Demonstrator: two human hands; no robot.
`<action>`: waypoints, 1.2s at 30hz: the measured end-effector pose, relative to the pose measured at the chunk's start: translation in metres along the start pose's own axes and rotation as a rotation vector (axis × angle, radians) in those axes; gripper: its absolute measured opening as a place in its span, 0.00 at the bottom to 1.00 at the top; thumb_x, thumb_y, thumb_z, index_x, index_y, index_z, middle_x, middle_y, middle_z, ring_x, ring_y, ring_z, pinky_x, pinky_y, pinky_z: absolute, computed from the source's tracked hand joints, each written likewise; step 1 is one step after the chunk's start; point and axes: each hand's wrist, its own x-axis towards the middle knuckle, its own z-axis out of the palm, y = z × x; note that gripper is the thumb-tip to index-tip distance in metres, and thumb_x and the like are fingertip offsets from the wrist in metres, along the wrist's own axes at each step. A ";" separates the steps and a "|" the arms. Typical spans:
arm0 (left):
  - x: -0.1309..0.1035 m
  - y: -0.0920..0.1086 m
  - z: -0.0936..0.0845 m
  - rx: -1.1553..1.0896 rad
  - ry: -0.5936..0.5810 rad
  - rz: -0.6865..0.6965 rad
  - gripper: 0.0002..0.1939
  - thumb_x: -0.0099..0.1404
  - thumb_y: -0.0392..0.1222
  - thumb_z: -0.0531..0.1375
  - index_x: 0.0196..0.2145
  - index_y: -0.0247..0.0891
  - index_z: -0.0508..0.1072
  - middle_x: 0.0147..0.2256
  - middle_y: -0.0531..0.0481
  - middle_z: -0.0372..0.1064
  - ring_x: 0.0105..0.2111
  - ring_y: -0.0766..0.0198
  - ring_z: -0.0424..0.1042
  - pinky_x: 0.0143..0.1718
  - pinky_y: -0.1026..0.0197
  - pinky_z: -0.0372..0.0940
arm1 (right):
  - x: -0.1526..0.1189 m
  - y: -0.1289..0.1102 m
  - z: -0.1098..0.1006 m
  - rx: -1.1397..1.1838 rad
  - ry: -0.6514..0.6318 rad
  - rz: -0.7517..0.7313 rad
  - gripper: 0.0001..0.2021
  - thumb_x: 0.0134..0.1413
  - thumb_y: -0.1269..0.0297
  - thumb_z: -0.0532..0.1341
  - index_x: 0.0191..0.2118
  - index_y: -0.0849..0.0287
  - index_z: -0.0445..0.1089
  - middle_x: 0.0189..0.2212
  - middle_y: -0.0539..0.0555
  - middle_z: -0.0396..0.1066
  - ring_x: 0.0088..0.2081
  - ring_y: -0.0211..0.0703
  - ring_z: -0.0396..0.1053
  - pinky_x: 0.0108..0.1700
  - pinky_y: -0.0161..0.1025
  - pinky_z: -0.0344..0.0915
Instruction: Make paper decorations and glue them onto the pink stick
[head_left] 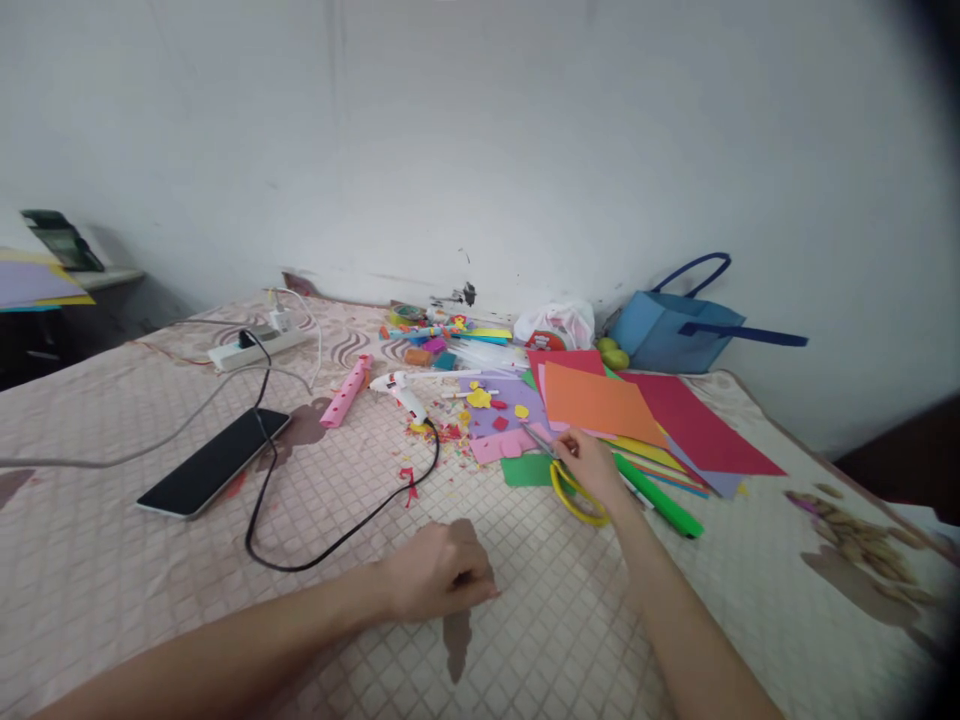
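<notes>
My left hand (439, 570) is over the near middle of the patterned tablecloth (540, 640), its fingers curled in and nothing visible in them. Farther right, my right hand (589, 462) has its fingers closed on the scissors (577, 508) near where the blades meet the yellow handles. The blades point away to the left, over pink paper (510, 443). A green paper piece (527, 470) lies just left of the handles, and a green marker (660, 497) is right of this hand.
Orange (600, 402) and red sheets (705, 422) lie at the right, before a blue bag (667, 330). A white glue gun (401, 393) with a black cord sits amid paper scraps. Leftward are a pink roll (347, 392), a dark tablet (217, 465) and a power strip (259, 347).
</notes>
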 end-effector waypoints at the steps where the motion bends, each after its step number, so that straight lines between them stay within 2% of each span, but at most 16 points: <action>1: 0.000 0.000 -0.001 0.008 0.001 0.000 0.14 0.64 0.45 0.53 0.23 0.36 0.66 0.25 0.50 0.68 0.31 0.66 0.67 0.31 0.67 0.58 | 0.000 0.002 -0.001 -0.038 -0.013 -0.006 0.08 0.48 0.59 0.56 0.25 0.58 0.65 0.23 0.52 0.70 0.28 0.43 0.67 0.32 0.37 0.59; 7: 0.001 -0.002 -0.005 0.043 -0.005 -0.026 0.12 0.64 0.43 0.52 0.28 0.36 0.70 0.28 0.50 0.70 0.30 0.67 0.68 0.30 0.68 0.57 | -0.002 0.009 -0.005 -0.184 -0.117 -0.035 0.08 0.48 0.60 0.57 0.24 0.57 0.64 0.21 0.51 0.70 0.26 0.42 0.68 0.29 0.35 0.57; 13: 0.002 -0.001 -0.010 0.190 0.000 -0.126 0.14 0.65 0.44 0.50 0.28 0.36 0.70 0.28 0.50 0.71 0.28 0.67 0.69 0.28 0.67 0.56 | -0.001 0.007 -0.004 -0.256 -0.134 -0.059 0.10 0.51 0.59 0.54 0.25 0.57 0.64 0.23 0.53 0.71 0.26 0.43 0.68 0.29 0.35 0.57; 15: 0.002 -0.004 -0.020 0.266 0.049 -0.229 0.14 0.65 0.45 0.50 0.26 0.36 0.68 0.27 0.50 0.70 0.28 0.65 0.69 0.28 0.66 0.56 | -0.001 0.006 -0.005 -0.266 -0.126 -0.070 0.10 0.52 0.58 0.54 0.25 0.57 0.64 0.23 0.53 0.71 0.26 0.43 0.68 0.29 0.35 0.57; 17: 0.001 -0.010 -0.035 0.333 0.153 -0.404 0.13 0.63 0.46 0.52 0.26 0.36 0.67 0.28 0.49 0.70 0.28 0.64 0.68 0.27 0.65 0.56 | -0.001 0.005 -0.005 -0.273 -0.113 -0.077 0.10 0.52 0.59 0.53 0.26 0.57 0.64 0.23 0.53 0.72 0.27 0.43 0.68 0.30 0.36 0.57; 20: -0.003 -0.026 -0.061 0.404 0.310 -0.626 0.12 0.61 0.48 0.54 0.39 0.37 0.67 0.36 0.46 0.70 0.33 0.61 0.69 0.30 0.63 0.57 | 0.000 0.004 -0.005 -0.279 -0.097 -0.088 0.10 0.52 0.59 0.53 0.27 0.57 0.64 0.23 0.53 0.71 0.27 0.43 0.68 0.29 0.36 0.57; 22: -0.007 -0.037 -0.073 0.410 0.305 -0.704 0.15 0.59 0.44 0.55 0.44 0.38 0.65 0.40 0.45 0.69 0.36 0.59 0.69 0.32 0.63 0.58 | -0.001 0.002 -0.003 -0.279 -0.093 -0.100 0.10 0.52 0.59 0.52 0.27 0.57 0.65 0.23 0.53 0.71 0.27 0.43 0.68 0.29 0.35 0.57; 23: -0.009 -0.042 -0.077 0.389 0.267 -0.709 0.15 0.59 0.41 0.55 0.44 0.38 0.66 0.40 0.45 0.69 0.36 0.59 0.69 0.32 0.63 0.58 | -0.001 0.001 -0.003 -0.278 -0.092 -0.107 0.10 0.53 0.59 0.52 0.27 0.57 0.65 0.24 0.53 0.71 0.27 0.43 0.68 0.29 0.35 0.57; 25: -0.011 -0.050 -0.080 0.327 0.173 -0.683 0.09 0.57 0.38 0.54 0.36 0.38 0.70 0.34 0.48 0.71 0.33 0.62 0.69 0.29 0.64 0.57 | -0.002 0.000 -0.002 -0.279 -0.087 -0.120 0.10 0.53 0.59 0.52 0.27 0.57 0.65 0.24 0.53 0.71 0.27 0.43 0.68 0.29 0.35 0.57; 28: -0.012 -0.055 -0.078 0.298 0.134 -0.658 0.06 0.55 0.35 0.53 0.25 0.37 0.69 0.27 0.51 0.70 0.28 0.65 0.68 0.26 0.66 0.54 | -0.002 -0.003 -0.001 -0.276 -0.082 -0.138 0.10 0.53 0.59 0.52 0.27 0.57 0.65 0.24 0.53 0.71 0.27 0.44 0.68 0.29 0.36 0.57; 34: -0.013 -0.056 -0.076 0.272 0.137 -0.648 0.09 0.58 0.41 0.53 0.26 0.38 0.70 0.25 0.51 0.70 0.26 0.65 0.67 0.24 0.66 0.52 | -0.005 -0.015 0.000 -0.256 -0.073 -0.164 0.10 0.54 0.60 0.51 0.27 0.57 0.65 0.24 0.53 0.71 0.26 0.44 0.68 0.29 0.36 0.57; 36: -0.013 -0.057 -0.075 0.256 0.125 -0.631 0.06 0.56 0.40 0.55 0.25 0.38 0.70 0.26 0.52 0.70 0.26 0.65 0.67 0.25 0.66 0.53 | -0.008 -0.022 0.004 -0.245 -0.082 -0.174 0.10 0.54 0.61 0.51 0.27 0.57 0.65 0.23 0.53 0.71 0.26 0.44 0.68 0.29 0.36 0.57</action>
